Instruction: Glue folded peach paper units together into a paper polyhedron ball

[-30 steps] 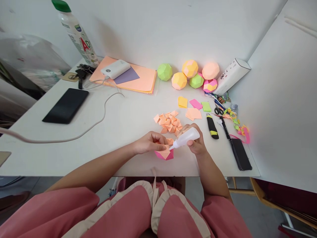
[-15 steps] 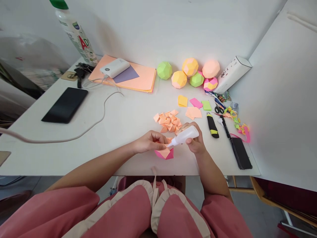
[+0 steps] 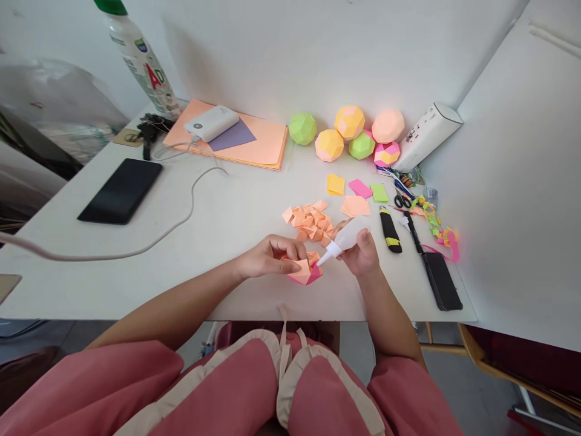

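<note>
Item 1, your left hand (image 3: 267,257): fingers pinched shut on the paper piece (image 3: 303,272), a pink-and-orange folded form that sits at the near edge of the table (image 3: 218,218), straight in front of you. Item 2, your right hand (image 3: 363,254): closed around the glue bottle (image 3: 347,237), which is tilted with its nozzle down and left, its tip at or just over the upper rim of the piece. Risks, as judged: a hard squeeze could flood the fold and run onto your left fingertips or the table; a loose pinch could let the flaps spring apart; the piece lies near the table edge and could slide off under nozzle pressure; the pile of orange units (image 3: 311,221) just behind could catch stray glue. Containers: the glue bottle is opaque white, so its fill cannot be read; the drink bottle (image 3: 140,57), green-capped, stands at the far left by the wall, its level unclear; the white box (image 3: 426,136) leans at the far right corner, contents hidden. Also listed: paper balls (image 3: 349,121) along the wall, a utility knife (image 3: 389,230) right of your hand, a power bank (image 3: 211,123) on a stack of orange paper (image 3: 263,145).
</note>
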`<state>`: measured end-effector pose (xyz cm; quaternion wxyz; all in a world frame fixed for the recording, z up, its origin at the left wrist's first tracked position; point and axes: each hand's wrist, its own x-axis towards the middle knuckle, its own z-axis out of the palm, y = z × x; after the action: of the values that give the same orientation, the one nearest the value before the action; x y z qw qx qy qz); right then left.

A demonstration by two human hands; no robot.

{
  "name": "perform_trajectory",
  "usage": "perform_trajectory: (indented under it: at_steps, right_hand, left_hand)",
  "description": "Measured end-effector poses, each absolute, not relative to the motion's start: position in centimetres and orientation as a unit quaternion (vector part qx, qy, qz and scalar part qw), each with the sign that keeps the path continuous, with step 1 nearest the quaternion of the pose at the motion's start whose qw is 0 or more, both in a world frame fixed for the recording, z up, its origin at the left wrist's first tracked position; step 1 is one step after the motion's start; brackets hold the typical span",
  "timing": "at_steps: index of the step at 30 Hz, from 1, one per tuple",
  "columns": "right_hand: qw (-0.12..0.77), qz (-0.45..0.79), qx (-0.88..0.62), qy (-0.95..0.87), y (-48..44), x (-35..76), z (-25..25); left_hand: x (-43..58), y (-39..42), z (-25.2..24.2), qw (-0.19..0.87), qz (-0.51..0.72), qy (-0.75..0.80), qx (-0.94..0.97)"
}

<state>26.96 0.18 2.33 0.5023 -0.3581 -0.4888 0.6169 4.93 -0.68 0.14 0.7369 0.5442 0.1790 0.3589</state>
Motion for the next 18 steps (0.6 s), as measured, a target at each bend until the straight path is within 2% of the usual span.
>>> perform_trajectory:
  at_steps: [13, 18]
  right_hand:
    - [0.521, 0.632, -0.332, -0.468, 0.6, 27.1, 2.6]
    - [0.598, 0.522, -0.414, -0.446, 1.6, 28.1, 2.4]
  left_hand:
    - [4.9, -0.7, 0.1, 0.777, 0.325, 0.152, 0.518]
    - [5.0, -0.6, 0.0, 0.779, 0.325, 0.197, 0.500]
